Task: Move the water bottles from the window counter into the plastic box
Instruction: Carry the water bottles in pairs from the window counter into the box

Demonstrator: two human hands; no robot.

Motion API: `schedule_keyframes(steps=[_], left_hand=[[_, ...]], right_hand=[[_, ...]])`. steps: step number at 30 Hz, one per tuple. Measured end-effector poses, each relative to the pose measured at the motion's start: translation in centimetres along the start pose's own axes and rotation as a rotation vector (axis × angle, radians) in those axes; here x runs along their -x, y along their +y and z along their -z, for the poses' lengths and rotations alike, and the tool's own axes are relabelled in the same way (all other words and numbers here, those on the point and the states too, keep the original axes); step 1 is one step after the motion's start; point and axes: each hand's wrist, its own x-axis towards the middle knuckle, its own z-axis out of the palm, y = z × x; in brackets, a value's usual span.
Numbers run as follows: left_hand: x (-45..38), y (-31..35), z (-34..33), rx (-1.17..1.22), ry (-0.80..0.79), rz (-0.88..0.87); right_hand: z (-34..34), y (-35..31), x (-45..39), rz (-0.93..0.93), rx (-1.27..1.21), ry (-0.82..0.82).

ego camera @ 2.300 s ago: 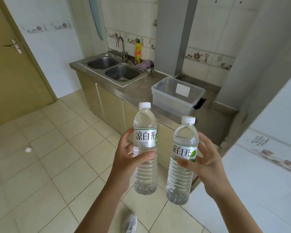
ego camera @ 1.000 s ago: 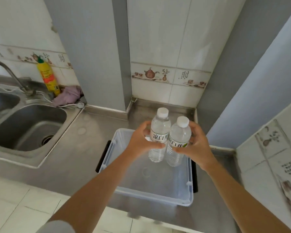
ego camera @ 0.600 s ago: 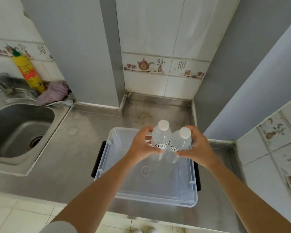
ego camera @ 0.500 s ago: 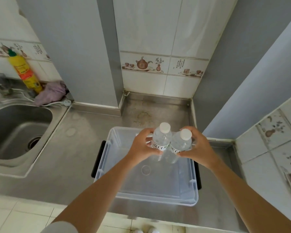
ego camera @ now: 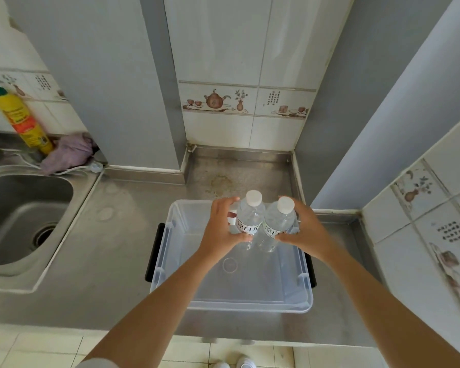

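1. Left hand (ego camera: 221, 232) grip: wrapped round the left water bottle (ego camera: 250, 219) at its label, keeping it upright.
2. Right hand (ego camera: 304, 232) grip: wrapped round the right water bottle (ego camera: 280, 221); the bottles touch between the grips, apparently to occupy one corner.
3. Clear plastic box (ego camera: 250, 305) on the steel counter (ego camera: 112, 248): below both grips, bottles within its far end.

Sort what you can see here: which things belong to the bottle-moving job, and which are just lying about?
Part of the job:
left water bottle
right water bottle
plastic box
left hand
right hand

Just lying about:
yellow bottle
purple cloth
sink
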Motion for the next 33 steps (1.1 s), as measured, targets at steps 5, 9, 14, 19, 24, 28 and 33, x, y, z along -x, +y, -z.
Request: schedule_keyframes(steps=[5,9,14,19,24,28,33], left_hand=[[0.7,0.9,1.1,-0.089,-0.013,0.012],[1.4,2.6,2.7,-0.155,0.021,0.034],[3.2,5.5,4.0,-0.266,0.079,-0.078],[7.1,9.5,4.3,-0.480,0.052,-0.388],[10.7,13.4,2.8,-0.602,0.000,-0.637],[14.6,15.0,-1.1,-0.689,-0.106,-0.757],[22.2,16.6,-7.2,-0.628,-0.272,-0.860]], right_hand=[[0.2,-1.5,1.6,0.017,0.104,0.101],[0.7,-3.1,3.6,0.009,0.170,0.207],[1.3,-5.9,8.0,0.003,0.186,0.353],[2.2,-7.0,14.8,0.042,0.433,0.532],[3.2,-6.3,23.1,-0.061,0.659,0.636],[2.6,-4.8,30.4,-0.281,0.717,0.668],[1.2,-2.5,41.0,-0.504,0.667,0.799]])
